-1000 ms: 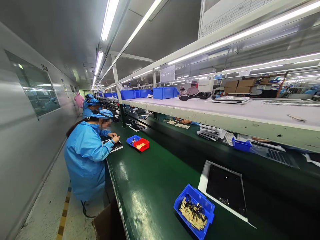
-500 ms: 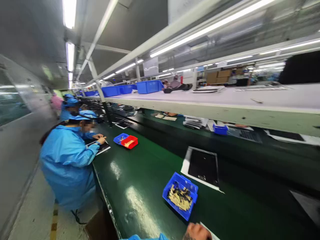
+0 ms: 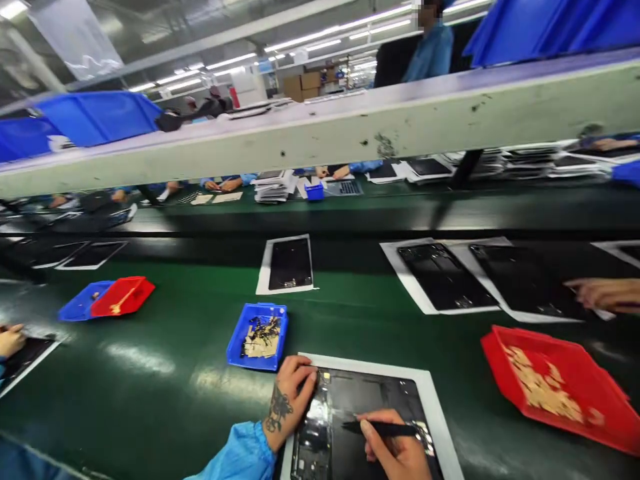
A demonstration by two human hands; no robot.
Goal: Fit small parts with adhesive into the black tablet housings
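A dark tablet with its inner parts exposed (image 3: pixel 367 393) lies on a white sheet (image 3: pixel 425 380) at the bench's front. My left hand (image 3: pixel 286 400), in a blue sleeve, bends its fingers and thumb around the tablet's upper left corner. My right hand (image 3: pixel 395 453) pinches a black pen-like tool (image 3: pixel 383 428) over the middle of the tablet. The tool's thin tip points left; whether it touches the surface I cannot tell. Just beyond my left hand is a blue bin (image 3: pixel 257 363) of tan and black scraps.
On the right stands a red bin (image 3: pixel 560 420) of tan pieces. Beyond are more tablets (image 3: pixel 290 263) on white sheets and another person's hand (image 3: pixel 607 293). Joined blue and red bins (image 3: pixel 125 297) sit left, near a co-worker's hand (image 3: pixel 11 340). A shelf (image 3: pixel 320 143) crosses above the bench.
The view has swung right and down from the aisle and co-workers to the bench before me. Both my hands, the tablet and the black tool are now visible.
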